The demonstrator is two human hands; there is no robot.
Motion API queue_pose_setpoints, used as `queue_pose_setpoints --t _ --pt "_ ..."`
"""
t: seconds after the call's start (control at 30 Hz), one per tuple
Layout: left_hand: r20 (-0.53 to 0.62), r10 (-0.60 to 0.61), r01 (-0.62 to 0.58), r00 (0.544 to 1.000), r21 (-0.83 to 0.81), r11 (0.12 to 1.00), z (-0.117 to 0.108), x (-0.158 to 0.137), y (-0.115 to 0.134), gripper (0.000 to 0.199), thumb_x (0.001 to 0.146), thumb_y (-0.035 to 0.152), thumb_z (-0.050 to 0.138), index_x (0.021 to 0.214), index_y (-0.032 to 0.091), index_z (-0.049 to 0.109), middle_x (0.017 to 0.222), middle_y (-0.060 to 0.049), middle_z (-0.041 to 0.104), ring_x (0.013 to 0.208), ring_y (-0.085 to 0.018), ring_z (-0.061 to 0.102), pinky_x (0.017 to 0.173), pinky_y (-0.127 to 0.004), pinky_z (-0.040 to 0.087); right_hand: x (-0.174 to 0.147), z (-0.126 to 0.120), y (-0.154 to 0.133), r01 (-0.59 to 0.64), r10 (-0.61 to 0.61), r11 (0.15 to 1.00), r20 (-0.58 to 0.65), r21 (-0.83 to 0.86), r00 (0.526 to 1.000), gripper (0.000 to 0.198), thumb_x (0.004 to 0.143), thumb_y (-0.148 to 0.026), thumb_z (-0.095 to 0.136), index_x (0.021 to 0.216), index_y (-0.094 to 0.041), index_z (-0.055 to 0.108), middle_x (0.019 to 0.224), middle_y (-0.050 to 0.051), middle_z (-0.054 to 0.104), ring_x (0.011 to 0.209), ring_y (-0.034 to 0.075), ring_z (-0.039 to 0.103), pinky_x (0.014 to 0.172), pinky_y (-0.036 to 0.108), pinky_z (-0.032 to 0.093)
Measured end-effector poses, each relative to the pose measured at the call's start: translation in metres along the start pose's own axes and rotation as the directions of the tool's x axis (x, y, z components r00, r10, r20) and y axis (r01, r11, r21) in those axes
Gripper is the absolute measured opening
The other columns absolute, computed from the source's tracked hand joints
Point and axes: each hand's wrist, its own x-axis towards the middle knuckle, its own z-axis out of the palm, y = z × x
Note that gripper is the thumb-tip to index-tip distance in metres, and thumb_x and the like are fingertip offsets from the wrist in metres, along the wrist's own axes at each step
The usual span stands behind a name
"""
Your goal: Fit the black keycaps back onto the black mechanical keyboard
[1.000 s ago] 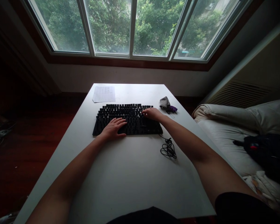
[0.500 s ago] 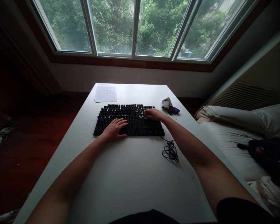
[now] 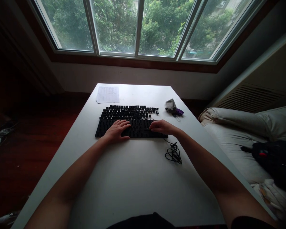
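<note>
A black keyboard (image 3: 135,129) lies flat on the white table, its right part bare-looking and dark. Just behind it stand rows of loose black keycaps (image 3: 124,112). My left hand (image 3: 115,130) rests on the keyboard's left part with fingers spread. Over the right part of the board, my right hand (image 3: 164,127) has its fingertips pinched together and pointing left. Whatever sits between those fingertips is too small and dark to make out. A coiled black cable (image 3: 173,153) runs from the keyboard's right front edge.
A printed paper sheet (image 3: 107,94) lies at the table's far left. Grey cloth (image 3: 171,105) and a purple item (image 3: 179,112) lie at the right behind the keyboard. The white table (image 3: 138,178) stands before a window, with a pale sofa (image 3: 231,136) on the right.
My right hand has come from the loose keycaps back toward me, over the keyboard's right part. My left hand has stayed in place on the board.
</note>
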Motion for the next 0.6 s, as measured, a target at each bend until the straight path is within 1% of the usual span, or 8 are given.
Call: queue_pose_setpoints --t 0.13,0.27,0.43,0.6 --pt "-0.009 -0.004 0.004 1.0 0.003 1.0 0.001 0.001 0.001 0.077 0.084 0.063 0.063 0.15 0.03 0.043 0.158 -0.004 0.04 0.149 -0.03 0.03 0.126 -0.052 0.015 -0.01 0.012 -0.007 0.025 -0.025 1.0 -0.018 -0.008 1.0 0.023 0.086 -0.039 0.065 0.096 -0.02 0.074 0.093 0.006 0.072 0.08 0.018 0.065 0.07 0.029 0.05" --pt "-0.002 -0.006 0.006 1.0 0.004 1.0 0.0 0.001 0.002 0.077 0.084 0.063 0.063 0.15 0.03 0.043 0.158 -0.004 0.04 0.149 -0.03 0.03 0.126 -0.052 0.016 -0.013 0.021 -0.005 -0.007 0.005 0.999 -0.028 -0.053 1.0 0.021 0.086 -0.039 0.065 0.093 -0.021 0.074 0.091 0.005 0.071 0.078 0.018 0.065 0.067 0.028 0.049" --pt "-0.003 -0.008 0.008 1.0 0.003 1.0 0.0 0.001 0.003 0.076 0.084 0.062 0.063 0.149 0.029 0.044 0.158 -0.004 0.04 0.148 -0.03 0.031 0.126 -0.051 0.015 -0.01 0.026 -0.002 0.005 -0.013 0.993 -0.067 -0.117 0.998 0.018 0.087 -0.035 0.064 0.09 -0.021 0.074 0.092 0.005 0.069 0.075 0.016 0.063 0.066 0.027 0.047" --pt "0.0 -0.004 0.004 1.0 0.005 1.0 -0.001 0.001 0.004 0.075 0.084 0.062 0.062 0.149 0.029 0.044 0.158 -0.003 0.04 0.148 -0.03 0.03 0.126 -0.051 0.015 -0.008 0.033 0.005 -0.013 0.003 0.996 -0.108 -0.09 0.994 0.018 0.087 -0.035 0.064 0.09 -0.02 0.074 0.092 0.005 0.067 0.075 0.016 0.062 0.067 0.028 0.048"
